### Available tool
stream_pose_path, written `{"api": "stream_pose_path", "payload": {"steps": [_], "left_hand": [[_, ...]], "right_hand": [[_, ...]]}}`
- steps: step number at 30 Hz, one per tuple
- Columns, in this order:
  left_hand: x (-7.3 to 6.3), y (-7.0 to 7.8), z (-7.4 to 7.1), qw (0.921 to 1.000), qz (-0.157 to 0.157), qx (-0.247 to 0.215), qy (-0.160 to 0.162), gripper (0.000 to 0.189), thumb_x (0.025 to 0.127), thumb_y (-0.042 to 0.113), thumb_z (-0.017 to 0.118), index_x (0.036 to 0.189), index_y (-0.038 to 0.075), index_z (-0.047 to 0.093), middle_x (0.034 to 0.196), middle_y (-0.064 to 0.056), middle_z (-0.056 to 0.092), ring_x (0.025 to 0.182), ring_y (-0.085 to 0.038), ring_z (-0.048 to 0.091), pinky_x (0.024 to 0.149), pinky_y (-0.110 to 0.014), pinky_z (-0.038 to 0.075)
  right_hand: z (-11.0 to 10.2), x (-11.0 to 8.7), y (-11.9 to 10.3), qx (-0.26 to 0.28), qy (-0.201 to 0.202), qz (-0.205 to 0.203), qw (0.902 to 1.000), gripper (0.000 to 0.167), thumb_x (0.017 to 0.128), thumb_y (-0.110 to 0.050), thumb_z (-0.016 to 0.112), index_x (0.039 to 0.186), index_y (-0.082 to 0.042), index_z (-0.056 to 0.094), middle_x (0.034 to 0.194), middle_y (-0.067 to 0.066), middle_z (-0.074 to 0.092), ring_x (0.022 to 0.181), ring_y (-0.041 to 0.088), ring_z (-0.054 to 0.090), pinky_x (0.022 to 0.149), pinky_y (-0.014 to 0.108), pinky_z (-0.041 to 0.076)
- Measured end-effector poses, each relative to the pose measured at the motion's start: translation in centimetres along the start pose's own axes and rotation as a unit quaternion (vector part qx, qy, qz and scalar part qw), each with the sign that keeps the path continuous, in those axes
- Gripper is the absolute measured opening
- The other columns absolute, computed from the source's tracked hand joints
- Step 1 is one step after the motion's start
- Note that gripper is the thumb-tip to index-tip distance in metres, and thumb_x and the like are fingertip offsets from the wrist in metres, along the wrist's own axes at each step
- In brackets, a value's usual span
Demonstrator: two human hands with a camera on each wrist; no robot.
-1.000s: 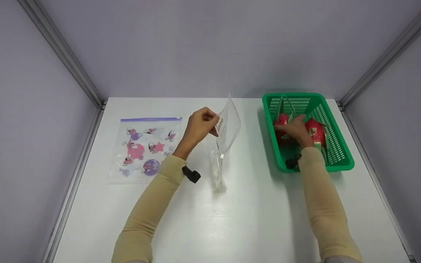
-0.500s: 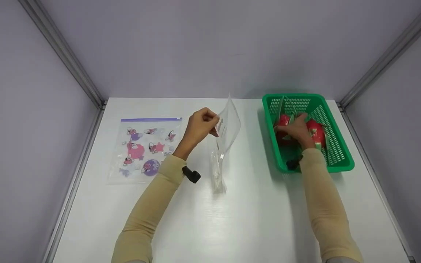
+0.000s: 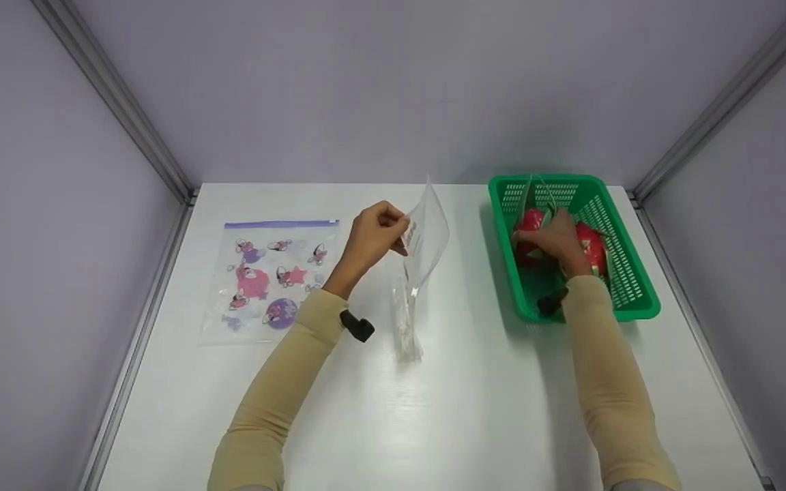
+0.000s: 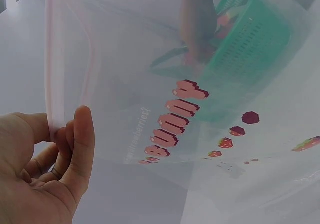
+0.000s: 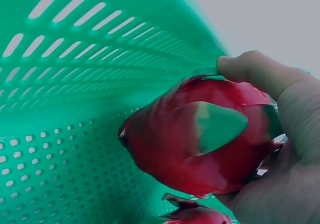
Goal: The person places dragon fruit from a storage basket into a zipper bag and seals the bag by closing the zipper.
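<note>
My left hand (image 3: 374, 235) pinches the top edge of a clear zip bag (image 3: 427, 235) between thumb and fingers, holding it up over the middle of the table. Up close in the left wrist view, the bag (image 4: 115, 83) carries "BUNNY" lettering and strawberry prints. Inside the green basket (image 3: 632, 315), my right hand (image 3: 555, 240) grips a red dragon fruit (image 3: 531, 221) with green scales. The right wrist view has the thumb along the top of this dragon fruit (image 5: 170, 134) and the other fingers mostly hidden behind it. A second dragon fruit (image 3: 592, 247) lies to its right.
A printed zip bag (image 3: 253, 281) with a purple zip strip lies flat on the white table (image 3: 434, 423) at the left. Grey-framed walls enclose the table at the back and both sides. The basket stands at the back right.
My right hand has shifted slightly to the right within the basket, and the gripped dragon fruit has moved a little with it. The left hand and its bag have stayed in place.
</note>
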State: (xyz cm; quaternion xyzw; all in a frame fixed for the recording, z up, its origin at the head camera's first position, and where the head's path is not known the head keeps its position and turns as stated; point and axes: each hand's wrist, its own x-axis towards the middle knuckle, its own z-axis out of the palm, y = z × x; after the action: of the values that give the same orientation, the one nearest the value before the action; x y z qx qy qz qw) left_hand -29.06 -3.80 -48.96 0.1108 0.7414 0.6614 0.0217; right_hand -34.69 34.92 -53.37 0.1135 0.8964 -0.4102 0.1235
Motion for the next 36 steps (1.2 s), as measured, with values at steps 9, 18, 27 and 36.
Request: {"api": "stream_pose_path", "payload": {"steps": [9,18,27,36], "left_hand": [[0.2,-0.2,-0.1,1.0000,-0.003,0.007,0.001,0.016,0.106,0.011,0.065,0.110,-0.005,0.069,0.087,-0.006,0.069,0.061,-0.013,0.067,0.066,-0.033,0.066],[0.2,-0.4,-0.1,1.0000,0.000,0.005,-0.007,0.025,0.106,0.011,0.065,0.116,-0.011,0.067,0.086,-0.005,0.069,0.062,-0.012,0.066,0.066,-0.033,0.066],[0.3,-0.4,0.0,1.0000,-0.003,0.007,0.001,0.013,0.105,0.011,0.066,0.108,-0.002,0.069,0.086,-0.007,0.069,0.061,-0.014,0.068,0.065,-0.033,0.066],[0.4,-0.6,0.0,0.9999,-0.004,0.009,0.003,0.013,0.105,0.011,0.066,0.108,-0.001,0.069,0.086,-0.008,0.069,0.060,-0.013,0.068,0.065,-0.033,0.066]], "right_hand": [[-0.4,0.0,-0.6,-0.018,0.013,-0.032,0.9993,0.122,0.089,-0.047,0.084,0.165,-0.004,0.000,0.168,0.027,0.019,0.155,0.048,0.020,0.125,0.072,0.028],[-0.6,-0.5,-1.2,0.020,0.019,-0.043,0.9987,0.123,0.089,-0.039,0.086,0.166,-0.007,-0.004,0.169,0.026,0.019,0.156,0.048,0.023,0.124,0.072,0.029],[-0.5,-0.7,-2.2,0.022,0.042,-0.067,0.9966,0.118,0.088,-0.038,0.087,0.166,-0.007,0.004,0.166,0.026,0.026,0.152,0.046,0.030,0.123,0.070,0.034],[-0.5,-1.3,-2.8,0.010,0.052,-0.095,0.9941,0.113,0.088,-0.034,0.088,0.165,-0.004,0.011,0.162,0.026,0.033,0.146,0.044,0.037,0.121,0.067,0.039]]}}
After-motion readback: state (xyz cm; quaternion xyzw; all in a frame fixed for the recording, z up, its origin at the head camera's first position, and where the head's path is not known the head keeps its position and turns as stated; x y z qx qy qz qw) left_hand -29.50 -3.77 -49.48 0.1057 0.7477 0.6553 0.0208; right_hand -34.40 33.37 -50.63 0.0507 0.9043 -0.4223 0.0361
